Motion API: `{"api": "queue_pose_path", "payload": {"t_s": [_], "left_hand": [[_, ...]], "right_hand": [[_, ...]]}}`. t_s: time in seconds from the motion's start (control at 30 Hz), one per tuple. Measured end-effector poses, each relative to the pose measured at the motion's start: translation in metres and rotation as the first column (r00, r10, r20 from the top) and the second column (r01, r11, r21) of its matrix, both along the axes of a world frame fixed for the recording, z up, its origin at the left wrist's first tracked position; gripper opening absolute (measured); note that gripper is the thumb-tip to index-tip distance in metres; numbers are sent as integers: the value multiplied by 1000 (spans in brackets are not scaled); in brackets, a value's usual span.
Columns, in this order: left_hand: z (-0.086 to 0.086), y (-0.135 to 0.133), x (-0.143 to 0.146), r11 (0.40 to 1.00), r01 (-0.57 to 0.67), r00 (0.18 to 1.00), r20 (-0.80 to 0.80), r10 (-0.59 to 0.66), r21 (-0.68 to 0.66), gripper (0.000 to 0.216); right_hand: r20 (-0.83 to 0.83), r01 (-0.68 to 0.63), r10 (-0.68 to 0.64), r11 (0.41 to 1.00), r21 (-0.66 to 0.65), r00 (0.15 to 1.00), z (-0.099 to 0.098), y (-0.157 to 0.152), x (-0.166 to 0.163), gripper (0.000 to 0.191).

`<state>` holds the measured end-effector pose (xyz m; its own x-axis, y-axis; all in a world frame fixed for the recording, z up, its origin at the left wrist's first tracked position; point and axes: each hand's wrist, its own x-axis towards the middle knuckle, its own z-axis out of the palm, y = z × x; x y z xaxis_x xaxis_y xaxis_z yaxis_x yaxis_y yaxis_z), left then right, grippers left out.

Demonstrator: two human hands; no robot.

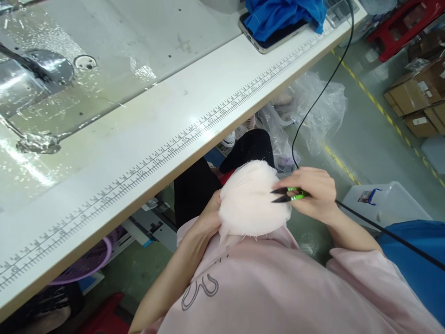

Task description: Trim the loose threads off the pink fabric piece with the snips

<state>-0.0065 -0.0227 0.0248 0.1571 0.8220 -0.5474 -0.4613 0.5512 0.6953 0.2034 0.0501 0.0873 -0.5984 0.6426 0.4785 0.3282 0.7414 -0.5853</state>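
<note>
A rounded, pale pink fabric pad (252,199) with frayed thread ends along its edge is held over my lap. My left hand (211,214) grips its left edge, the fingers partly hidden behind the cloth. In my right hand (314,192) is a pair of small thread snips (290,195) with black blades and green parts. The blades are apart and point left, over the right side of the pad; whether they touch the cloth I cannot tell.
A white table edge with a printed ruler (194,134) runs diagonally ahead. On it lie a phone (267,44) and blue cloth (281,16). A black cable (321,88) hangs at right. A plastic bin (385,204), cardboard boxes (413,97) and a purple basket (86,262) stand around.
</note>
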Motion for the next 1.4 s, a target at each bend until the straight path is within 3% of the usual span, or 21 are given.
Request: {"api": "queue_pose_path", "payload": {"t_s": [0.13,0.23,0.33,0.47,0.57,0.67,1.13,1.4], "left_hand": [[0,1,3,999,-13,1000,14,14,-37,46],[0,1,4,1000,-9,999,36,10,-25,42],[0,2,3,999,-18,999,49,20,-36,43],[2,3,2,998,-16,998,55,20,-67,48],[3,3,3,997,-2,996,90,8,-77,46],[4,4,5,998,-7,994,105,14,-67,43],[6,5,7,996,25,990,142,-13,-84,39],[10,7,9,992,97,989,121,-86,-85,34]], "right_hand": [[49,123,-117,984,-129,992,-3,4,-7,4],[103,166,-155,980,-113,983,0,3,-7,6],[94,110,-103,991,-70,990,5,1,-1,21],[206,-56,42,996,65,978,8,-2,8,18],[295,-130,70,973,190,953,7,-4,9,19],[334,-170,90,961,219,938,8,-3,7,16],[320,-200,101,935,293,942,9,-1,-1,18],[356,-93,-15,953,287,934,7,6,-4,20]]}}
